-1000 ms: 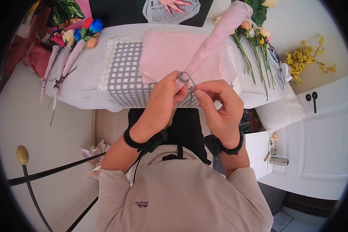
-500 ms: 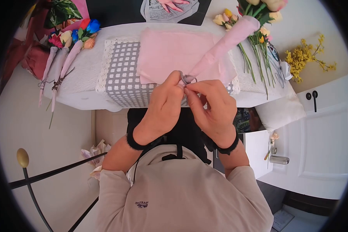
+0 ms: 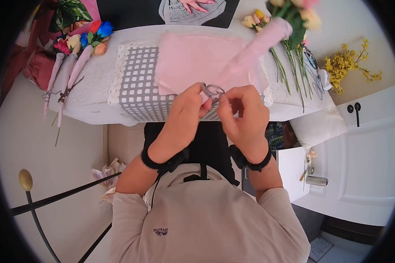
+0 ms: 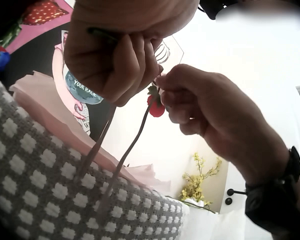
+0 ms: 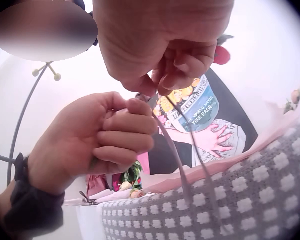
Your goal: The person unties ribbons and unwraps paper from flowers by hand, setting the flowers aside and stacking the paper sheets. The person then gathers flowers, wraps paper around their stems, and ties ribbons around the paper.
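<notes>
A bouquet wrapped in a pink paper cone (image 3: pixel 254 50) slants up and away to the right, its pale roses (image 3: pixel 311 19) at the far end. My left hand (image 3: pixel 182 116) grips the narrow lower end of the cone, fingers curled round it. A thin grey ribbon (image 3: pixel 213 85) loops about that end, and my right hand (image 3: pixel 248 116) pinches it between thumb and fingertips, close beside the left. Two ribbon tails (image 4: pixel 135 140) hang below the hands in the left wrist view. The stem end is mostly hidden inside the left fist.
Pink paper sheets (image 3: pixel 193 61) lie on a grey-and-white checked cloth (image 3: pixel 138 74). Several wrapped flowers (image 3: pixel 77 72) rest on the table's left. Loose stemmed flowers (image 3: pixel 289 68) lie to the right, near yellow blossoms (image 3: pixel 344 65) and a white pillow (image 3: pixel 318 125).
The bouquet has tilted lower, bringing its roses into view. My right hand moved in against the left, then drew slightly away, and the ribbon now forms a wider loop.
</notes>
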The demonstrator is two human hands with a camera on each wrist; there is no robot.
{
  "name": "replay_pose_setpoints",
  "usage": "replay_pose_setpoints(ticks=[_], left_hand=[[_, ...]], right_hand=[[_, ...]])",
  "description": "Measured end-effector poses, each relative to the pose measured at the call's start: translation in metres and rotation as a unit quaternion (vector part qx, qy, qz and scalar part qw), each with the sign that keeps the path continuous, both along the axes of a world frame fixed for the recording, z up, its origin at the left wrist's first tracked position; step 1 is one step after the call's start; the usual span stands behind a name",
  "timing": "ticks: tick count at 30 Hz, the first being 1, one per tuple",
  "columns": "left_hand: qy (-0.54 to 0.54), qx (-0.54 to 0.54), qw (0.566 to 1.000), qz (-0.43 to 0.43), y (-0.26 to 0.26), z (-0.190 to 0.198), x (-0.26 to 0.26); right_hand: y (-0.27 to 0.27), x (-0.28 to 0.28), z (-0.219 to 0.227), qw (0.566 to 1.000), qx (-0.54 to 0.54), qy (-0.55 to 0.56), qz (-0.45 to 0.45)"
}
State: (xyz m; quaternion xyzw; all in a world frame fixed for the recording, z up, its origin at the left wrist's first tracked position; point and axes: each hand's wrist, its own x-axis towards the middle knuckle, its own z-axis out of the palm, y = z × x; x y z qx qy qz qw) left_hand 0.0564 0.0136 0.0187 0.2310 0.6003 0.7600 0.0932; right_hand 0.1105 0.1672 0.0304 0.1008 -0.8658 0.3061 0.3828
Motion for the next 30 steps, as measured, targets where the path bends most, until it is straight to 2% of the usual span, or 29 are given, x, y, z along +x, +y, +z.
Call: replay_pose_setpoints(ticks=[2,3,5,6,8,9,12,14,15,17,21,23,24,27,29,30], left_hand=[[-0.205,0.0,0.977,-0.062,-0.007,0.012,-0.001],[-0.205,0.001,0.977,-0.06,-0.012,0.01,-0.004],[-0.2,0.053,0.968,-0.145,-0.02,0.006,-0.012],[-0.199,0.053,0.968,-0.145,-0.019,0.006,-0.012],[-0.175,0.044,0.979,-0.089,-0.015,0.007,-0.012],[-0.175,0.044,0.979,-0.089,-0.015,0.008,-0.012],[-0.187,0.013,0.98,-0.075,-0.011,0.011,-0.009],[-0.178,-0.055,0.982,-0.023,-0.008,0.012,-0.003],[-0.178,-0.055,0.982,-0.023,-0.006,0.01,-0.001],[-0.002,-0.033,0.999,0.001,-0.002,-0.001,0.001],[0.084,-0.011,0.996,-0.016,-0.004,-0.025,0.001],[0.17,-0.017,0.985,0.03,0.0,-0.042,-0.002],[0.17,-0.017,0.985,0.03,-0.002,-0.036,-0.002],[0.106,-0.048,0.993,-0.017,-0.01,-0.007,0.001],[-0.144,0.022,0.989,-0.015,-0.009,0.003,0.005],[-0.144,0.023,0.989,-0.013,-0.014,0.001,0.001]], right_hand=[[0.007,-0.002,-0.007,0.998,-0.046,-0.02,-0.033],[0.011,-0.004,-0.014,0.998,-0.046,-0.02,-0.031],[0.018,-0.006,-0.029,0.991,-0.1,-0.078,-0.037],[0.018,-0.005,-0.028,0.991,-0.1,-0.078,-0.038],[0.016,-0.001,-0.027,0.984,-0.139,-0.099,-0.046],[0.015,0.002,-0.022,0.984,-0.139,-0.099,-0.046],[0.007,0.015,0.002,0.991,-0.118,-0.06,-0.003],[0.0,0.018,0.014,0.994,-0.078,-0.005,0.071],[-0.002,0.017,0.016,0.995,-0.077,-0.005,0.071],[-0.006,0.012,0.018,0.994,-0.052,0.014,0.093],[-0.01,0.002,0.012,0.998,-0.025,0.012,0.06],[-0.008,-0.001,0.004,0.997,0.012,0.041,0.06],[-0.008,-0.001,0.004,0.997,0.012,0.041,0.059],[-0.006,0.0,0.003,0.998,0.025,0.032,0.04],[0.0,0.001,-0.002,0.998,-0.043,0.02,-0.042],[0.006,-0.002,-0.007,0.997,-0.049,0.017,-0.065]])
